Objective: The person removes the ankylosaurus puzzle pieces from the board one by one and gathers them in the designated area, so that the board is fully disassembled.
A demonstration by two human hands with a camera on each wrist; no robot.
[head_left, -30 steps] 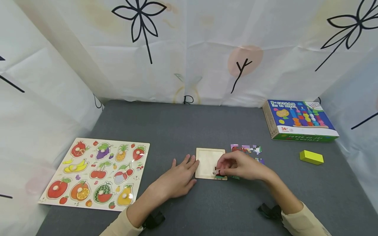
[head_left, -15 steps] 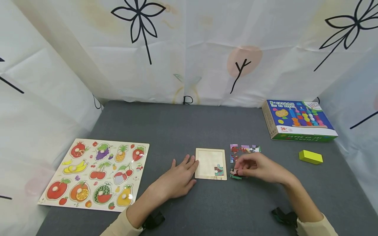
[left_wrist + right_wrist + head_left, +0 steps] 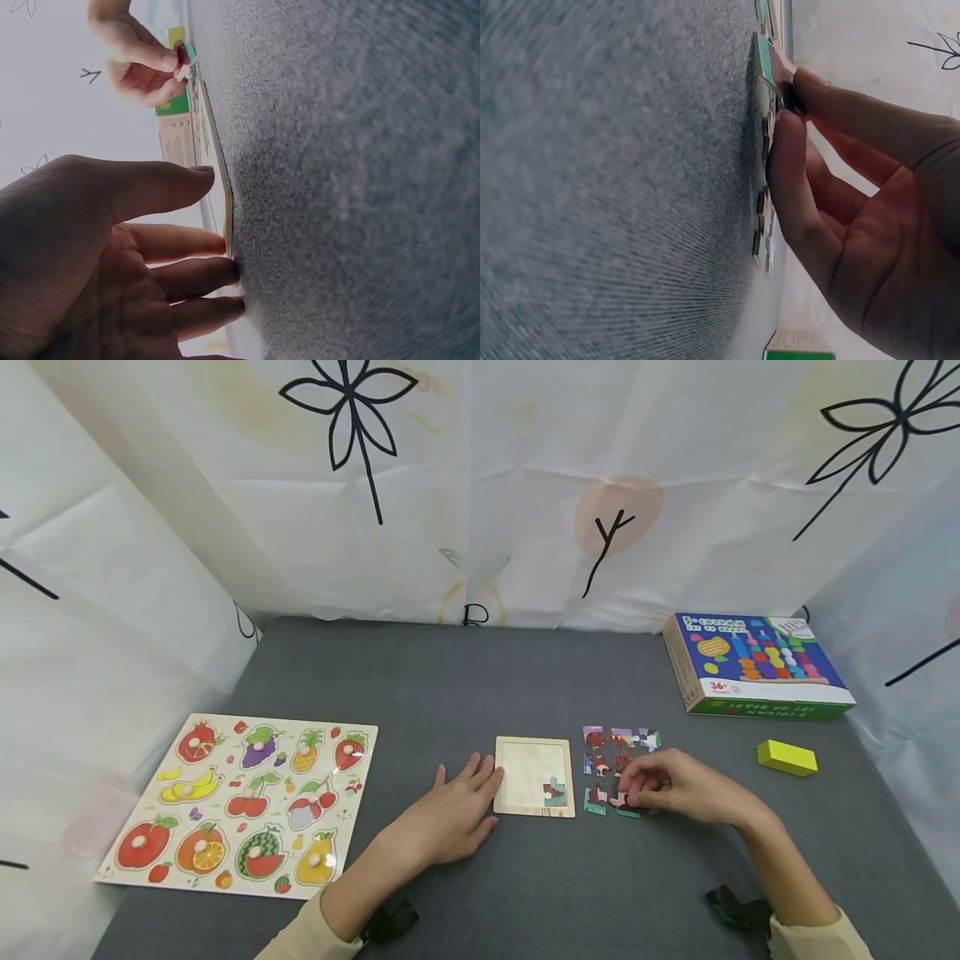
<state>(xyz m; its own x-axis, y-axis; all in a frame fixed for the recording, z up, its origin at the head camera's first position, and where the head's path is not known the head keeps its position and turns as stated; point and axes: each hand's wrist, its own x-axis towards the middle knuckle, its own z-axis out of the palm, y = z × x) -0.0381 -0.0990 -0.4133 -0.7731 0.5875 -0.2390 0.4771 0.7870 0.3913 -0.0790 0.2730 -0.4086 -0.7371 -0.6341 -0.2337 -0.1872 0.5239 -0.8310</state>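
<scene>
A small wooden puzzle tray lies in front of me with one jigsaw piece in its lower right corner. My left hand rests flat beside it, fingers fairly straight and fingertips against its left edge. To the right of the tray, my right hand pinches a green-edged puzzle piece between thumb and finger, tilted up close over the table. Loose pieces lie around it in rows, such as the green-edged piece just to the left and the purple one farther back. My right fingers hide part of this group.
On the left lies a large fruit peg puzzle board. A blue toy box stands at the back right, with a yellow block in front of it. White printed cloth hangs behind the grey table.
My right hand has left the tray's lower right corner, where one piece now shows, and moved right to the loose pieces. There it now pinches another puzzle piece. My left hand stays put.
</scene>
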